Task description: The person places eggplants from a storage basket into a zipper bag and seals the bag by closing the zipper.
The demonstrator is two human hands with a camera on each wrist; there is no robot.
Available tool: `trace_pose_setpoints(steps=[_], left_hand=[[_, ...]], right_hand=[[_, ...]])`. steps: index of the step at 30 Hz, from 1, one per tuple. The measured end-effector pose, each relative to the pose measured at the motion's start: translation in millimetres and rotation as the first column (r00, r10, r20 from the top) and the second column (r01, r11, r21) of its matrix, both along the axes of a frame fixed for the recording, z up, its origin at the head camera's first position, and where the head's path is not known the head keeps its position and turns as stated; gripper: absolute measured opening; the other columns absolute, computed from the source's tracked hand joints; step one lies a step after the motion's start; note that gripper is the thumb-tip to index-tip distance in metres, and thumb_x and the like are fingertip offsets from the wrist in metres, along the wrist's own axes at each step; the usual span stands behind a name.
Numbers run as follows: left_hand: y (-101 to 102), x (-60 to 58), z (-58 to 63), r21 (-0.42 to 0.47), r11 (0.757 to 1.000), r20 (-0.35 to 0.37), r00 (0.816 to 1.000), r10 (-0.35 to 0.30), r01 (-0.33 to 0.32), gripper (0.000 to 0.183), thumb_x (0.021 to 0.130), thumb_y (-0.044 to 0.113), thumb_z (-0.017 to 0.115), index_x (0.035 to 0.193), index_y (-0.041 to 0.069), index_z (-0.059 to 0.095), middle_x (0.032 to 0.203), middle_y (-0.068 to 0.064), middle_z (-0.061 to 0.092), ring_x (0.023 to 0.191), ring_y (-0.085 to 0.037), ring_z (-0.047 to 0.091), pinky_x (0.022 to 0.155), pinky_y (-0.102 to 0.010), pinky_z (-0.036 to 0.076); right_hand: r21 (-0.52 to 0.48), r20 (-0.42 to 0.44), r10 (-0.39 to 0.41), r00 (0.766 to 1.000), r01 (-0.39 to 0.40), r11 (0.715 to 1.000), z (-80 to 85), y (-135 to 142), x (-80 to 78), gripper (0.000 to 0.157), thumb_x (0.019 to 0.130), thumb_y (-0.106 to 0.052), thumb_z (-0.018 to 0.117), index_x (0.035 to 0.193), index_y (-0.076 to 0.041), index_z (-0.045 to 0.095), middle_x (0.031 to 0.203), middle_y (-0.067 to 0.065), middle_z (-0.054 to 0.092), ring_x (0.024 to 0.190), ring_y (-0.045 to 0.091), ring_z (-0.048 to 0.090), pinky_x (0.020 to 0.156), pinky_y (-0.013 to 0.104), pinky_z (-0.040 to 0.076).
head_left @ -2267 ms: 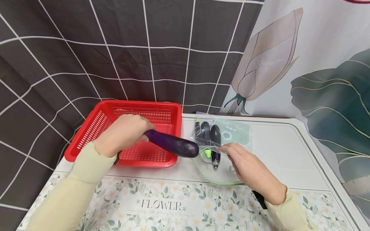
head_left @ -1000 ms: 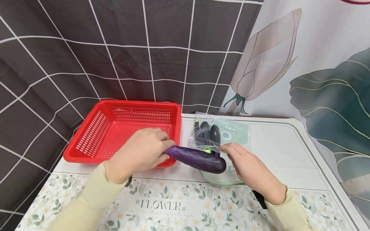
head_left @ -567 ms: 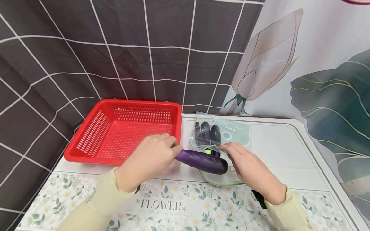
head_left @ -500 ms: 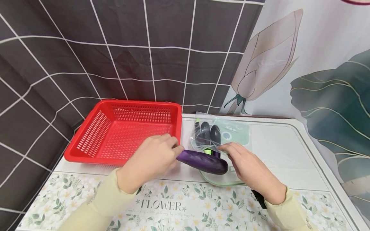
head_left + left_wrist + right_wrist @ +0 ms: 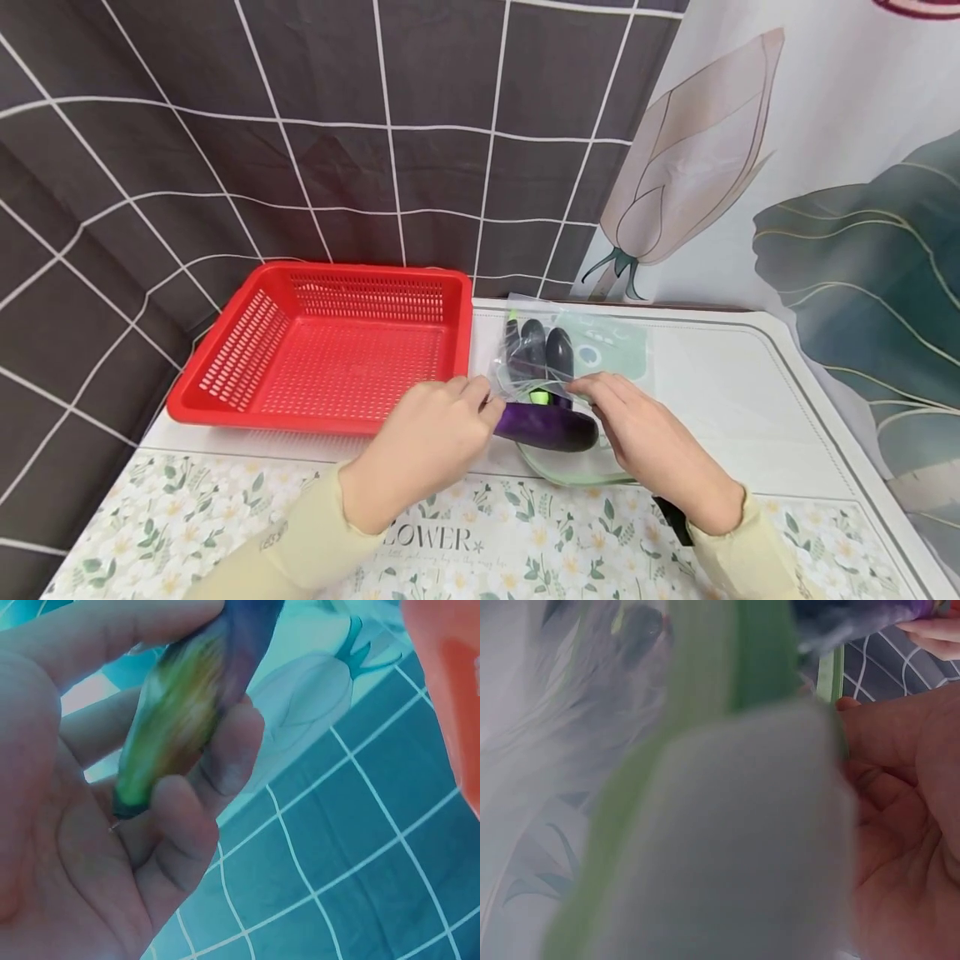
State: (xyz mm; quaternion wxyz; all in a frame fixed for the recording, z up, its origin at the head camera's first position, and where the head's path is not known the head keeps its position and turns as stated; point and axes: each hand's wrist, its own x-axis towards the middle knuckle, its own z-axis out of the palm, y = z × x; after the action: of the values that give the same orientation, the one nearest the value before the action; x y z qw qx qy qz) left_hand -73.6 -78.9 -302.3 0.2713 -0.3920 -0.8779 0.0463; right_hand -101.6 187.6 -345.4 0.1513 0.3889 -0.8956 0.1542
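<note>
My left hand (image 5: 431,442) grips a long purple eggplant (image 5: 551,427) by its stem end; the left wrist view shows the greenish stem end (image 5: 172,724) between thumb and fingers. The eggplant's round end points right, over the mouth of a clear zip bag (image 5: 626,346) with a green rim. Several dark eggplants (image 5: 533,346) lie inside that bag, one with a bright green cap (image 5: 539,397). At the bag's opening, my right hand (image 5: 652,450) pinches the upper edge; the right wrist view has the green zip strip (image 5: 630,802) close up, blurred.
A red slotted basket (image 5: 281,419) stands on the left of the white table, with nothing in it. A floral mat (image 5: 525,542) reading "FLOWER" covers the front. Behind hang a dark checked curtain (image 5: 322,167) and a flower-printed curtain (image 5: 825,125).
The left hand has carried the eggplant from over the basket rightward and slightly toward the front, to the bag's mouth. The right hand keeps its place on the bag edge.
</note>
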Motion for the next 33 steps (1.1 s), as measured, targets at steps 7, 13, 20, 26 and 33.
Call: trace_pose_setpoints(steps=[7,13,20,26,33], left_hand=[[12,2.6,-6.8,0.011,1.0,-0.031,1.0,0.001,0.0,0.018,0.079,0.009,0.061,0.093,0.011,0.071,0.081,-0.005,0.062,0.054,-0.014,0.053,0.04,-0.021,0.036],[23,4.3,-16.0,0.002,1.0,-0.066,0.998,0.006,-0.006,0.016,0.08,0.005,0.057,0.088,0.009,0.07,0.079,-0.004,0.06,0.051,-0.012,0.051,0.039,-0.02,0.036],[34,6.2,-25.0,0.015,1.0,-0.097,0.995,0.025,-0.024,0.019,0.084,0.007,0.051,0.089,0.008,0.07,0.081,-0.003,0.06,0.054,-0.01,0.054,0.037,-0.021,0.035],[42,7.8,-35.3,0.042,0.999,-0.11,0.994,0.012,-0.007,0.024,0.085,0.003,0.046,0.09,0.006,0.07,0.08,-0.003,0.058,0.058,-0.011,0.055,0.037,-0.021,0.035],[49,10.3,-44.4,0.086,0.996,-0.112,0.994,0.01,-0.001,0.029,0.087,0.003,0.04,0.09,0.007,0.068,0.08,-0.002,0.056,0.059,-0.011,0.053,0.038,-0.022,0.039]], right_hand=[[-0.001,0.01,-0.009,1.0,0.009,1.0,-0.1,-2,0.0,0.046,0.1,-0.027,0.014,0.121,-0.01,0.051,0.119,-0.001,0.054,0.11,0.014,0.051,0.088,0.03,0.046],[-0.001,0.007,-0.009,1.0,0.009,1.0,-0.9,-2,0.6,0.046,0.1,-0.026,0.014,0.121,-0.01,0.052,0.118,-0.002,0.054,0.11,0.014,0.052,0.086,0.03,0.047],[-0.015,-0.014,-0.002,1.0,0.001,1.0,-1.3,-2,-0.1,0.039,0.086,0.006,0.048,0.121,-0.01,0.052,0.118,-0.002,0.055,0.108,0.014,0.053,0.085,0.031,0.048],[-0.025,-0.03,0.008,1.0,-0.009,1.0,-1.2,-3,-0.2,0.043,0.082,0.01,0.05,0.121,-0.009,0.053,0.118,-0.001,0.055,0.107,0.015,0.053,0.085,0.031,0.047],[-0.019,-0.016,0.003,1.0,-0.004,1.0,-1.9,-3,-0.9,0.042,0.084,0.008,0.048,0.123,-0.009,0.052,0.119,0.0,0.055,0.11,0.016,0.052,0.088,0.032,0.047]])
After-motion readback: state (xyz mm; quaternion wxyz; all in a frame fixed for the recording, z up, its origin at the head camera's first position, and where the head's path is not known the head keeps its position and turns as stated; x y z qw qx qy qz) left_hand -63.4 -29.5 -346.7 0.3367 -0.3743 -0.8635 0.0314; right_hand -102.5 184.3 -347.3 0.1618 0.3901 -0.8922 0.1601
